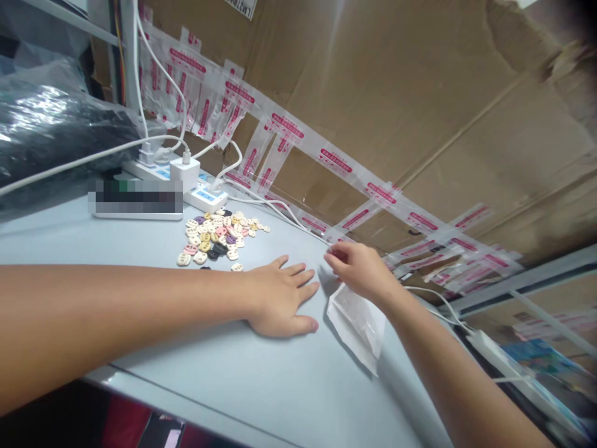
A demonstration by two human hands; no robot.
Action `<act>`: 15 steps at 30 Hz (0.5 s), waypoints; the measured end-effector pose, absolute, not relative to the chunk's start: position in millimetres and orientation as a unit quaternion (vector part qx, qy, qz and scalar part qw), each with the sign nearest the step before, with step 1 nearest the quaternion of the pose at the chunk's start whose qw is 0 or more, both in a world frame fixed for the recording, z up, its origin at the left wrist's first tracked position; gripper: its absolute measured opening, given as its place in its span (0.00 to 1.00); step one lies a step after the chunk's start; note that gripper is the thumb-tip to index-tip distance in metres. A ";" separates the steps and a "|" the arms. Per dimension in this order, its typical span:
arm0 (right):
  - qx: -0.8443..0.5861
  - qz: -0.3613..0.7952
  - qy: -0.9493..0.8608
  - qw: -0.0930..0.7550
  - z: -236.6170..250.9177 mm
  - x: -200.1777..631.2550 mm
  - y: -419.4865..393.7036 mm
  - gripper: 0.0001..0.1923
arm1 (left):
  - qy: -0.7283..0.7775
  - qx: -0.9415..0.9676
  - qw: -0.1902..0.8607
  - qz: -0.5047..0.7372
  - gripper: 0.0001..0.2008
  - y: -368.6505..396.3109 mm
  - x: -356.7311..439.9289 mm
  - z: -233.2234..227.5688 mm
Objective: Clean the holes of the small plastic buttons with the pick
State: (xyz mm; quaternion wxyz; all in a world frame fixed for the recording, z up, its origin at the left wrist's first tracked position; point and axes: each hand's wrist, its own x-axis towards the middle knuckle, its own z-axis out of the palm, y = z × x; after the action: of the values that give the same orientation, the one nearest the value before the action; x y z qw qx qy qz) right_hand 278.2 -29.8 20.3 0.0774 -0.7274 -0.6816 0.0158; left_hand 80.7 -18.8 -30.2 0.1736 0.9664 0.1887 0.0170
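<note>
My left hand [284, 298] lies palm down on the light grey table [280, 386], with its fingers spread. Just beyond it is a loose pile of small button-like pieces with holes [214, 236], mostly cream, with some yellow, pink, purple and black. One cream piece [237, 267] lies close to my left wrist. To the right, my right hand [357, 267] is closed, thumb and fingers curled together; what they hold, if anything, is hidden. A crumpled white packet [357, 323] is under that hand and wrist. Whether the hidden fingers grip it I cannot tell.
A white power strip [205, 196] with a plugged-in charger [185, 173] and cables stands behind the pieces. A blurred-out object [137, 199] is beside it. Taped cardboard [373, 124] walls the back. Black plastic-wrapped goods [60, 137] are at left; another strip [513, 367] is at right.
</note>
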 end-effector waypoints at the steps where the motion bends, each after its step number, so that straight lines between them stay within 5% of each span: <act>1: -0.717 0.008 -0.693 0.073 15.4 271.0 -20.1 0.10 | 0.189 0.966 0.176 0.023 0.39 -18.7 80.8 -30.8; 9: -0.678 0.047 -0.729 0.079 16.5 257.8 -12.3 0.14 | 0.182 0.965 0.186 0.033 0.38 -16.3 80.3 -34.1; 15: -0.803 -0.067 -0.570 0.160 20.9 382.6 -63.5 0.21 | 0.187 0.965 0.185 0.026 0.38 -16.0 78.9 -34.9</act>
State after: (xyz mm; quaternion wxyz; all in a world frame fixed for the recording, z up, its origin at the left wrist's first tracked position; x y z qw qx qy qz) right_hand 382.6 -63.5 20.9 0.1602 -0.8031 -0.5700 -0.0673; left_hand 78.9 -16.0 -34.9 0.1851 0.9645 0.1865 0.0255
